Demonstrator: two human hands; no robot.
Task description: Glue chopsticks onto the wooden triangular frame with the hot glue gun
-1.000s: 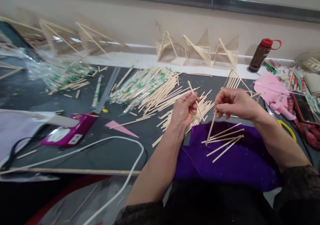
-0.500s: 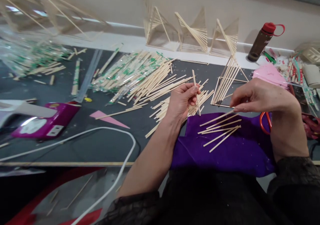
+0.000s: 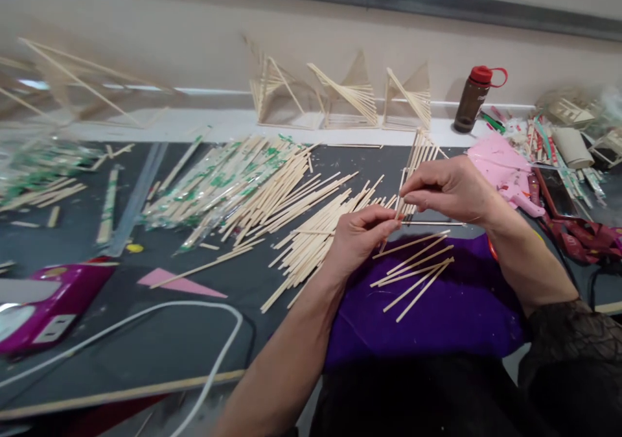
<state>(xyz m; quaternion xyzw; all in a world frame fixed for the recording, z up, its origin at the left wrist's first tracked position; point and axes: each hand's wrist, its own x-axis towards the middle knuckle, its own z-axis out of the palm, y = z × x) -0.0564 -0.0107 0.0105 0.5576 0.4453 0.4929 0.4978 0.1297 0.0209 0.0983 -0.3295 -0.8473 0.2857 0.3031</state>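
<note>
Over the dark tabletop (image 3: 146, 353), inward-angled left hand (image 3: 359, 237) and right hand (image 3: 449, 187) converge, fingers pinched closed on one slim stick (image 3: 399, 208).

The cloth (image 3: 466, 314) is purple — pale tan sticks (image 3: 416, 286) on it, green-patterned wrappers (image 3: 226, 174) left of it, a red-capped brown bottle (image 3: 471, 105) beyond.

A red-capped bottle (image 3: 472, 103) stands by the wall (image 3: 194, 48). Right of the bottle, and nearer — a pink glue gun (image 3: 527, 200) and a phone (image 3: 556, 190). Far left of it — a translucent strip (image 3: 138, 200), pink triangle (image 3: 182, 284), white cable (image 3: 194, 303) and magenta device (image 3: 72, 288).
</note>
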